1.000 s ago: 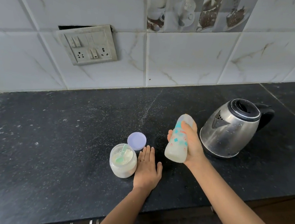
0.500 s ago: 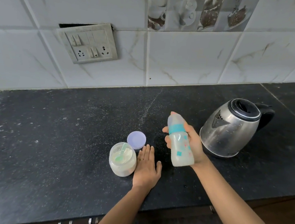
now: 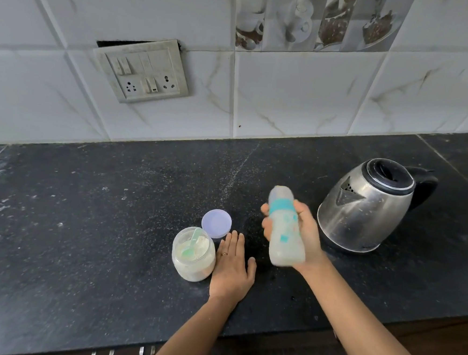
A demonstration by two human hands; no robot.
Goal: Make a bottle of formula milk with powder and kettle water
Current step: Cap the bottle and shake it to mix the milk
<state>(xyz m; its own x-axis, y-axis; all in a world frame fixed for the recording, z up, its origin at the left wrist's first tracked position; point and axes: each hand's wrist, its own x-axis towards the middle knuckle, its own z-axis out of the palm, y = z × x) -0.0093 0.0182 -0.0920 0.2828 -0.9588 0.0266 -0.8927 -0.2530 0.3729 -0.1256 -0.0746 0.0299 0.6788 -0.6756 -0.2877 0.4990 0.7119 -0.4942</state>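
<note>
Right hand [image 3: 305, 234]: curled round the body of the bottle, fingertips [image 3: 266, 209] showing past its left side, thumb up by the teal collar
Bottle [image 3: 284, 234]: lifted clear of the countertop, lying across the right palm, cap end pointing away and slightly left, base towards the wrist; milky white inside, outline blurred
Left hand [image 3: 232, 267]: flat on the countertop, palm down, fingers straight and together, holding nothing; a ring on one finger
Powder jar [image 3: 193, 255]: open, upright, just left of the left hand and touching its edge; a pale green scoop [image 3: 191, 242] lies in the powder
Lid [image 3: 216, 223]: on the counter just behind the jar, near the left fingertips
Kettle [image 3: 364, 210]: steel, upright, just right of the right hand, spout facing the bottle
Countertop [image 3: 83, 221]: black stone, flecked with white specks
</note>
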